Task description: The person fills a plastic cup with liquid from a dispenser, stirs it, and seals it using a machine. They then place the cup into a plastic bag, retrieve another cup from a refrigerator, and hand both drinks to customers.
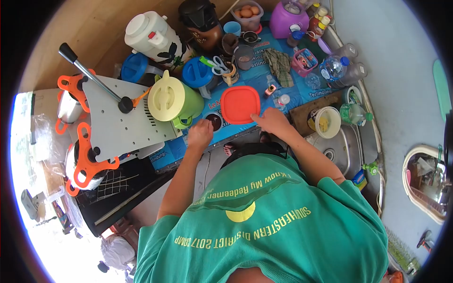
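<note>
My left hand [200, 134] is closed at the near-left side of a small cup [214, 121] with dark contents. Its fingers meet the cup's edge, though the grip itself is hidden under the hand. My right hand [273, 121] has its fingertips at the near-right corner of a square red plastic lid [240, 104], the thumb side touching the rim. Whether a container sits under the lid cannot be seen. Left of the cup stands a pale green lidded pitcher [174, 101]. A small jar [270, 90] and a clear bottle [283, 100] are just beyond my right hand.
A lever-operated metal machine [118, 118] with orange knobs fills the left. Behind stand blue-lidded pitchers [197, 71], a white jug [151, 37], a mug of scissors [230, 75] and a cloth [279, 67]. At right are a white tub [327, 122], a sink [347, 151] and bottles [334, 68].
</note>
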The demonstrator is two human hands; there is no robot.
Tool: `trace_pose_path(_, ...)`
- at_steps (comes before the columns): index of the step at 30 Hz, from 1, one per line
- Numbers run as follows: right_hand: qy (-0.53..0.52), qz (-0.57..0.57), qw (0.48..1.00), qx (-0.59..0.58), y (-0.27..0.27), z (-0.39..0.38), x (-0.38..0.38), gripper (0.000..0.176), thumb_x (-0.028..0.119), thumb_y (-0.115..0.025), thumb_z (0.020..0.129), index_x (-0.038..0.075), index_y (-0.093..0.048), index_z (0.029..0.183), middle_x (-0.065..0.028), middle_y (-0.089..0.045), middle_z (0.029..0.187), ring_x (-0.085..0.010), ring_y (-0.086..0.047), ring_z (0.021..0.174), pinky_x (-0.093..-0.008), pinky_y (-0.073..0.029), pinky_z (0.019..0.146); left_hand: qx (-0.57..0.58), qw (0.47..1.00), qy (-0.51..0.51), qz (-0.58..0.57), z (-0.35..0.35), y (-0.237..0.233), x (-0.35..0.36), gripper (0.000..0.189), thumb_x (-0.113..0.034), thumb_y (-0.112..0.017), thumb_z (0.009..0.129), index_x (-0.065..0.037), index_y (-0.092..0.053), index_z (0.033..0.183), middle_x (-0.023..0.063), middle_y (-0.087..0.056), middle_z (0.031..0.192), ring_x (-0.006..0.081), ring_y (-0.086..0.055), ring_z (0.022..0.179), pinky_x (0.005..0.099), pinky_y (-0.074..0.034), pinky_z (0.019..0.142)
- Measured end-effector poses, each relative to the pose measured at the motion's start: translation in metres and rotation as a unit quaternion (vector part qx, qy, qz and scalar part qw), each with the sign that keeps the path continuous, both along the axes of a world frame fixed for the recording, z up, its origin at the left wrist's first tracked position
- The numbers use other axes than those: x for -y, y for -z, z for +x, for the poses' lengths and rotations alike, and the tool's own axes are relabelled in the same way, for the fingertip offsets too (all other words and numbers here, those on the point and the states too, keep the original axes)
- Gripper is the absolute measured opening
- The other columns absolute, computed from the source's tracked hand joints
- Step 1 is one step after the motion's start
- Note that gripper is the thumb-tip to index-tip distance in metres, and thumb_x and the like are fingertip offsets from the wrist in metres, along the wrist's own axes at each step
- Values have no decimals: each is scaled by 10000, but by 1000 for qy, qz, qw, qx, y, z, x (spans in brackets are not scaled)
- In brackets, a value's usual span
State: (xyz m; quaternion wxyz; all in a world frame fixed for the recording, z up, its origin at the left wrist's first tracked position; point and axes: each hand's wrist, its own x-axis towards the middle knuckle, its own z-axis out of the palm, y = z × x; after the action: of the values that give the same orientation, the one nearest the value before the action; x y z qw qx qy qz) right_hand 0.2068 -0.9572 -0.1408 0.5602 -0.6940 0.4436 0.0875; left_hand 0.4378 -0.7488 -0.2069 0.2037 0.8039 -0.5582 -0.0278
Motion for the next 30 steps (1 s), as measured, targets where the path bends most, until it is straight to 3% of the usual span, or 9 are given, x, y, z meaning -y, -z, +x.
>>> trace_pose_path(2, -151, -260, 942, -148, -31, 9, 6, 540, 536, -764, 790, 2, -715, 850, -192, -729, 890, -291, -708, 790, -446, -560, 689, -2, 999, -45, -22, -7, -4, 2, 191, -162, -615, 940, -26, -638, 809, 171, -664, 808, 383, -678, 701, 491, -566, 613)
trace_pose_path(3, -158, -259, 942, -146, -36, 14, 6, 540, 536, -764, 790, 2, -715, 850, -192, -729, 890, -291, -708, 790, -446, -560, 689, -1, 998, -52, -20, -6, 0, -1, 191, -162, -615, 940, -26, -638, 809, 171, -664, 808, 383, -678, 701, 491, -566, 613)
trace_pose_path(5, -176, -405, 895, 56, -43, 28, 9, 913, 611, -835, 680, -12, -586, 1299, -248, -613, 1331, -352, -592, 1224, -509, -499, 952, 39, 995, -84, 29, -5, 6, 0, 187, -167, -604, 945, -33, -629, 818, 167, -665, 835, 387, -678, 712, 494, -570, 621)
trace_pose_path(6, -179, -406, 894, 57, -40, 37, 7, 913, 611, -835, 680, -12, -586, 1299, -248, -613, 1331, -352, -592, 1224, -509, -499, 952, 39, 995, -88, 28, -9, -1, 3, 187, -167, -604, 945, -33, -629, 818, 167, -665, 835, 387, -678, 712, 494, -570, 621)
trace_pose_path(8, -281, -483, 830, 12, -22, 55, 2, 1312, 666, -859, 568, 32, -281, 1561, -249, -299, 1602, -411, -275, 1483, -624, -303, 1132, 2, 998, -49, 25, -18, -13, 6, 180, -177, -598, 952, -44, -628, 834, 161, -668, 862, 389, -674, 704, 488, -569, 618)
trace_pose_path(11, -333, -428, 840, 17, 2, 65, 6, 1410, 655, -864, 541, 44, -169, 1605, -243, -208, 1633, -456, -187, 1505, -698, -181, 1156, 65, 993, -95, 8, -11, -4, 6, 179, -190, -595, 961, -59, -632, 844, 155, -668, 866, 389, -672, 706, 484, -568, 621)
trace_pose_path(15, -342, -442, 829, 40, 10, 62, 8, 1344, 618, -847, 566, 41, -211, 1599, -228, -247, 1613, -426, -242, 1486, -648, -251, 1143, -30, 987, -140, 77, -15, 0, 5, 193, -210, -600, 963, -53, -697, 907, 185, -709, 905, 423, -683, 789, 521, -556, 723)
trace_pose_path(24, -313, -451, 835, 45, 17, 73, 5, 1312, 616, -845, 576, 26, -247, 1584, -192, -309, 1542, -407, -290, 1417, -604, -276, 1106, 42, 982, -180, 47, -21, 2, 14, 181, -194, -592, 949, -77, -620, 814, 144, -682, 866, 380, -690, 720, 489, -565, 618)
trace_pose_path(30, -302, -438, 845, 51, 22, 74, 5, 1321, 732, -772, 630, 29, -210, 1598, -217, -269, 1578, -429, -251, 1453, -657, -259, 1121, 45, 983, -176, 34, -27, 2, 18, 189, -201, -603, 940, -70, -614, 804, 150, -670, 846, 378, -687, 703, 489, -560, 599)
